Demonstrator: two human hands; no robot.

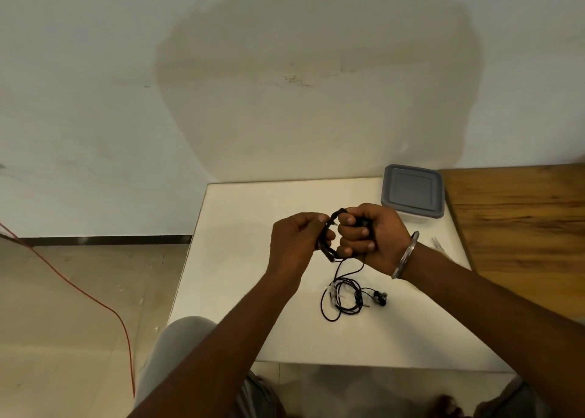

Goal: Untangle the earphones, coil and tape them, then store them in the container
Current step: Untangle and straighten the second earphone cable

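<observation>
Black earphones (339,212) held over a white table (240,291).
The right hand (370,237) clenches the coil, the left hand (297,243) pinches its loop; loose cord trails onto the table near the container (411,193).

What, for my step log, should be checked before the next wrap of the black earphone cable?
1. Coil of black earphone cable held: ok, right hand grips it, left hand pinches it.
2. Loose tail on the white table untangled: not ok, loops cross.
3. Black earbuds free: ok, lying beside the loops.
4. Grey-lidded plastic container open: not ok, lid on.
5. Tape at hand: cannot tell.
</observation>
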